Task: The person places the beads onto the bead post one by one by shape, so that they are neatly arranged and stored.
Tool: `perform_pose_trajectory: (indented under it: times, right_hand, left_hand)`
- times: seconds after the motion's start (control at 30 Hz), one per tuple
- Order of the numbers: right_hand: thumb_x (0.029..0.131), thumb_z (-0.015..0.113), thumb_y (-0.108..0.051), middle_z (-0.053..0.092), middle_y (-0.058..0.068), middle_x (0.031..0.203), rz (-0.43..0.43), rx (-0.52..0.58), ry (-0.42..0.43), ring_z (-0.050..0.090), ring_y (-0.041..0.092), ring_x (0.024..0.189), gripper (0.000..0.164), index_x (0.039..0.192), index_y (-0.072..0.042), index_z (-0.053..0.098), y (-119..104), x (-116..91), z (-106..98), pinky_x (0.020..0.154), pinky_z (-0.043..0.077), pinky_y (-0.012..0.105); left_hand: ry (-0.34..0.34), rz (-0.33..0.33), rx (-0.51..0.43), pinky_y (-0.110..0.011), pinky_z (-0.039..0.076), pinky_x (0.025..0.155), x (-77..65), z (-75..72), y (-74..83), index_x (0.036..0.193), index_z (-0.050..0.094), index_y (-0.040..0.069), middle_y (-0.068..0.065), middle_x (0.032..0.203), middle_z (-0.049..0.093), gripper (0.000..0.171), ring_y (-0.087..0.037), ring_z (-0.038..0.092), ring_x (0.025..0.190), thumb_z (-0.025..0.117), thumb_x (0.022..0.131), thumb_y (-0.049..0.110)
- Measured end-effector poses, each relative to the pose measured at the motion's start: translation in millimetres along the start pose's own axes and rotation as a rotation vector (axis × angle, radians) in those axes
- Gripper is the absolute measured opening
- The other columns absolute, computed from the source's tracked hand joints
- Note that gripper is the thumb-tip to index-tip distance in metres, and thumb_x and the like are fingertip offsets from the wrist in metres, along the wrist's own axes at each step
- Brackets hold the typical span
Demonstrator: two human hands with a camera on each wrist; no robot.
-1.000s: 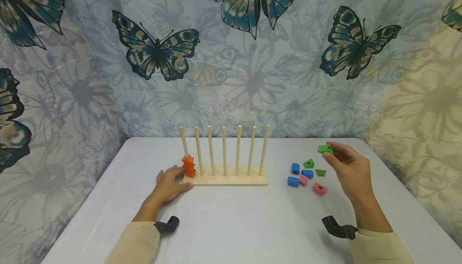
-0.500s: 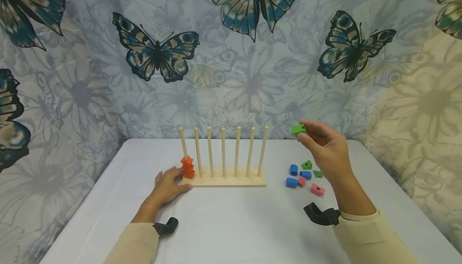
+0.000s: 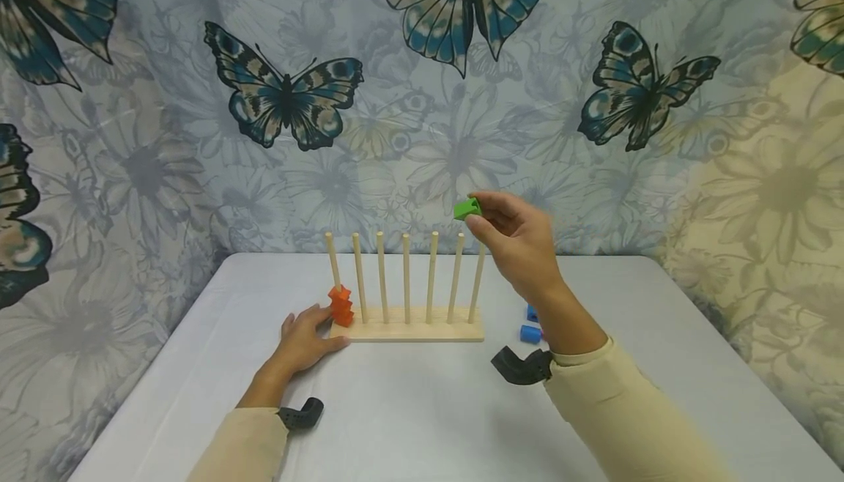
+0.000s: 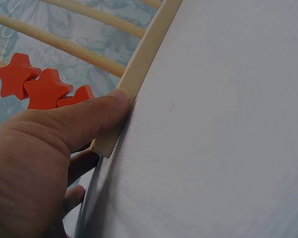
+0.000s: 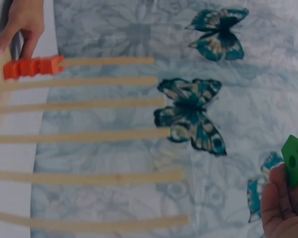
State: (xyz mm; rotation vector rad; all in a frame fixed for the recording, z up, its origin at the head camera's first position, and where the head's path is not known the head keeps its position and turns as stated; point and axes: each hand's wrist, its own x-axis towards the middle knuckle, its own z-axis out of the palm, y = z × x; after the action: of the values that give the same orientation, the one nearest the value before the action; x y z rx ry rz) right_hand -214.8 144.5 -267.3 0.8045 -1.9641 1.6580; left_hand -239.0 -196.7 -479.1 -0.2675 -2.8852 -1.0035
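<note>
My right hand (image 3: 527, 251) pinches a green triangular block (image 3: 467, 209) between thumb and fingers, raised above the right-hand pegs of a wooden peg rack (image 3: 409, 332). A hole shows in the green block (image 5: 290, 162) in the right wrist view. Several upright pegs stand in a row on the rack's base. The leftmost carries a stack of three orange star beads (image 3: 341, 308). My left hand (image 3: 303, 339) grips the left end of the base, its thumb (image 4: 107, 106) along the front edge beside the stars. Its other fingers are partly hidden behind the base.
Blue cylinder beads (image 3: 530, 334) lie on the white table (image 3: 422, 409) right of the rack; the right forearm hides the other pieces there. A butterfly-patterned cloth (image 3: 461, 138) hangs behind the table's back edge. Each wrist wears a black mount (image 3: 303, 414).
My right hand has carried the green block leftward and up, from above the loose pieces to above the rack's right end. The left hand stays at the rack's base.
</note>
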Motion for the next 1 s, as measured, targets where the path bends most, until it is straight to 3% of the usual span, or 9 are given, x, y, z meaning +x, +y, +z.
perform_pose_trajectory:
  times: [0.2,0.53,0.83,1.0]
  right_hand:
    - [0.091,0.064,0.003,0.064,0.017,0.102,-0.018,0.060,-0.043,0.063,0.022,0.094,0.031,0.121,0.009,0.059,2.7,14.2,29.1,0.082,0.052,0.029]
    - [0.093,0.063,-0.005,0.063,0.012,0.108,0.070,0.104,-0.105,0.061,0.022,0.100,0.032,0.124,0.003,0.058,20.5,23.2,72.1,0.087,0.050,0.032]
    - [0.092,0.065,-0.004,0.063,0.013,0.107,0.161,0.109,-0.109,0.061,0.024,0.097,0.032,0.123,0.004,0.060,41.2,25.4,94.7,0.085,0.051,0.031]
    - [0.092,0.064,-0.001,0.062,0.016,0.107,0.184,0.082,-0.111,0.060,0.027,0.097,0.031,0.122,0.006,0.059,42.3,23.7,102.1,0.081,0.051,0.029]
  left_hand:
    - [0.004,-0.014,0.001,-0.060,-0.001,0.110,1.4,-1.4,-0.2,0.134,0.056,0.001,-0.020,0.138,0.051,0.073,-0.040,0.032,0.135,0.081,0.076,0.038]
    - [0.000,-0.021,0.012,-0.060,-0.001,0.110,0.7,-1.0,1.2,0.134,0.056,0.001,-0.020,0.138,0.051,0.075,-0.039,0.032,0.135,0.081,0.075,0.040]
    - [-0.003,-0.030,0.002,-0.059,-0.001,0.110,-0.1,0.0,2.8,0.133,0.056,-0.001,-0.021,0.137,0.051,0.074,-0.040,0.033,0.135,0.081,0.075,0.039]
    - [-0.002,-0.038,0.007,-0.059,-0.001,0.110,0.7,-0.7,2.6,0.133,0.056,-0.001,-0.021,0.137,0.050,0.074,-0.039,0.032,0.135,0.081,0.076,0.038]
